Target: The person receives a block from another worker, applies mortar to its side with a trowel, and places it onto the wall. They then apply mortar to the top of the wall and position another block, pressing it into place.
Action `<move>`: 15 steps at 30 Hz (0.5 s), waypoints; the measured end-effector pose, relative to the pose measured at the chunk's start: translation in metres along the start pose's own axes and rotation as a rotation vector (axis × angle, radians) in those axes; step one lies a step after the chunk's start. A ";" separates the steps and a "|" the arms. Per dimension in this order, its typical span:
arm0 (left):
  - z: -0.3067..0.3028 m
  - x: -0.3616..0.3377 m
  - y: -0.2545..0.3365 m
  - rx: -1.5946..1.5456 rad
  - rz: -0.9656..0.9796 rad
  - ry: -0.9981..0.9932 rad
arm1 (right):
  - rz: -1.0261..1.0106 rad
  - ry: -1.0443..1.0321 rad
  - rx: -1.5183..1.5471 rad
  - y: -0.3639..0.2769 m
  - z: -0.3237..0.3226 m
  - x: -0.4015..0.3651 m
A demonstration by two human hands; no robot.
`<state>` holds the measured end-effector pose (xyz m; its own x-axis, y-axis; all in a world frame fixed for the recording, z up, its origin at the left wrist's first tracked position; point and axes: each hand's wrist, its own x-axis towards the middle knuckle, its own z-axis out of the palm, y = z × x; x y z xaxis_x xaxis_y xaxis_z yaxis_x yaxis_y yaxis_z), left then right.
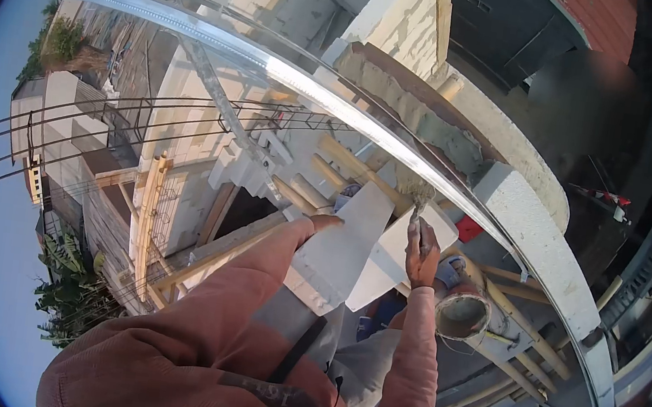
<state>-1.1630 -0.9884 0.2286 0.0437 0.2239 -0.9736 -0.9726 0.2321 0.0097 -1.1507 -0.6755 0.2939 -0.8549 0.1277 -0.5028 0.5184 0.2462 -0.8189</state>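
Our left hand (322, 223) sits just left of centre, at the end of a salmon sleeve, pressed against the ten o'clock edge of a white block (339, 258). The block covers the fingers, so we cannot tell whether they curl round it or only steady it. The block lies tilted at the middle of the view, its long face running from seven o'clock up to one o'clock, above our lap.

Our right hand (421, 256), at three o'clock of the block, is wrapped tight around the handle of a brush (421, 195), whose pale bristles point up to twelve o'clock, close to the block's upper end. A round bucket (461, 315) stands at five o'clock of that hand, close by.

We judge the block stiff and bulky but fairly light for its size, with a chalky, dusty skin and brittle corners that would crumble if knocked. The safest hold looks to be under its long edges near the middle, not at the corners.

A bright metal rail (316, 88) arcs across from ten o'clock to four o'clock. Beyond it lie timber props (347, 165), a curved white wall (534, 229) and, at nine o'clock, rebar (109, 116).
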 end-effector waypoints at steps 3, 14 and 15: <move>0.022 -0.041 0.023 -0.025 -0.104 0.088 | -0.193 0.128 -0.414 -0.052 0.052 0.076; 0.027 -0.035 0.030 -0.063 -0.242 0.152 | -0.123 0.189 -0.957 -0.101 0.070 0.151; 0.030 -0.039 0.028 -0.080 -0.264 0.149 | -0.068 0.158 -0.986 -0.114 0.068 0.140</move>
<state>-1.1851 -0.9626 0.2738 0.2692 0.0229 -0.9628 -0.9473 0.1868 -0.2604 -1.3283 -0.7508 0.2983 -0.9121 0.1926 -0.3619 0.2820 0.9355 -0.2129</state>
